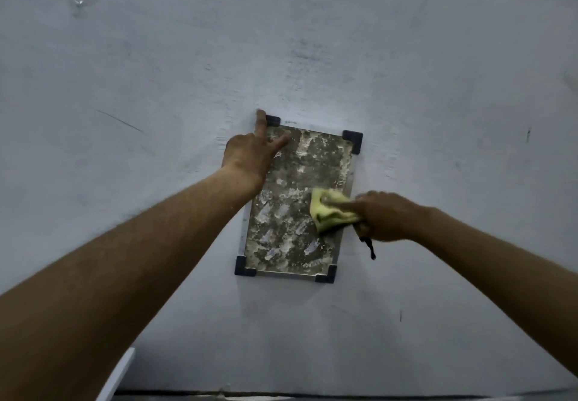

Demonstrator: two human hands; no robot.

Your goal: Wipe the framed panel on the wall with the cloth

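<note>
Fingers of the right hand [386, 217] are closed around a folded yellow-green cloth [331, 209], and they press it flat against the framed panel [291, 200] near its right edge, a little below the middle. A thin dark strap [369, 247] hangs down under this hand; what it belongs to I cannot tell. The left hand [250, 156] holds nothing: it lies open on the upper left part of the panel, with one finger stretched up beside the top left corner and another finger resting on the panel surface. The panel is a tall rectangle with a thin pale frame and four dark corner caps [353, 140]. Its surface is grey and covered with many whitish smears and patches. It sits on a pale bluish wall [438, 72], which has some dark scratches and marks. Both forearms are bare and reach up from the lower corners of the view.
</note>
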